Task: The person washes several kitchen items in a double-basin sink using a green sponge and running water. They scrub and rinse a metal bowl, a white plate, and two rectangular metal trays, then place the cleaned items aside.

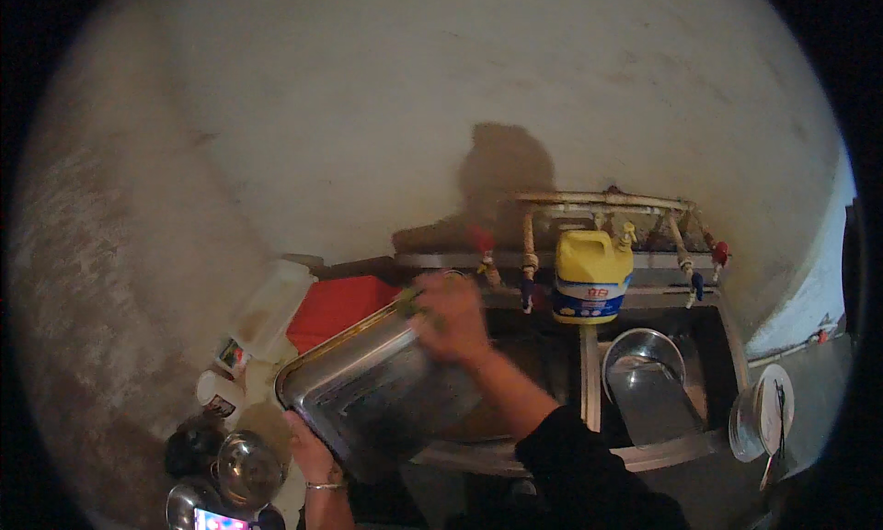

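A large rectangular stainless-steel pan [365, 399] is tilted over the left sink basin [562, 351], its underside apparently towards me. My left hand [312, 447], with a bracelet at the wrist, grips its lower left edge. At the upper rim, my right hand [452, 320] presses a green scouring pad [416, 305] against the metal. The fingers are blurred and partly cover the pad. Brownish grime runs along that rim.
A yellow detergent jug [586, 261] stands behind the basin divider, among pipes and taps [529, 289]. The right basin holds a steel bowl [641, 344]. Left are a red container [341, 306], a white tub [219, 392], steel bowls [250, 468] and a lit phone [219, 521]. Plates [772, 406] stand far right.
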The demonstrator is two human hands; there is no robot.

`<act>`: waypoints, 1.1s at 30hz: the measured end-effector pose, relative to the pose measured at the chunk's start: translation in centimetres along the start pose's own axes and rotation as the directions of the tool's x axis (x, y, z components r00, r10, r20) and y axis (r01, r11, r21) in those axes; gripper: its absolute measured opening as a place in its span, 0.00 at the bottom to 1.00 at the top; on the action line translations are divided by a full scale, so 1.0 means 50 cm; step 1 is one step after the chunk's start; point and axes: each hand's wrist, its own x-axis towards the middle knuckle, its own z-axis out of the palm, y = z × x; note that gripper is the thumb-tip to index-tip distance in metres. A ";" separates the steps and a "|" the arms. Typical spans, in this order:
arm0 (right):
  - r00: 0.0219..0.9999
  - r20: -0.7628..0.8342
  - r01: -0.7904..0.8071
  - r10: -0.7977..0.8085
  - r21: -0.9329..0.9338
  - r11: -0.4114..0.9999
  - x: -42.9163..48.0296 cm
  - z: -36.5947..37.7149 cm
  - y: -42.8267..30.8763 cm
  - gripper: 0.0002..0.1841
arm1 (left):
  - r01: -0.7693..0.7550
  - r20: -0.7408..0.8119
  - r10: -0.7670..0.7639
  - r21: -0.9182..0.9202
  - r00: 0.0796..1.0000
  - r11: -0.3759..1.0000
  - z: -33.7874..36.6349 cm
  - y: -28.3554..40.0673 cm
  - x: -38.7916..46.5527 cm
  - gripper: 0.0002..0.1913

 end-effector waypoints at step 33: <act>0.893 0.443 -0.166 0.072 0.177 0.970 -0.264 0.126 -0.253 0.36 | 0.284 -0.074 -0.318 -0.294 0.945 0.913 -0.006 -0.056 0.020 0.43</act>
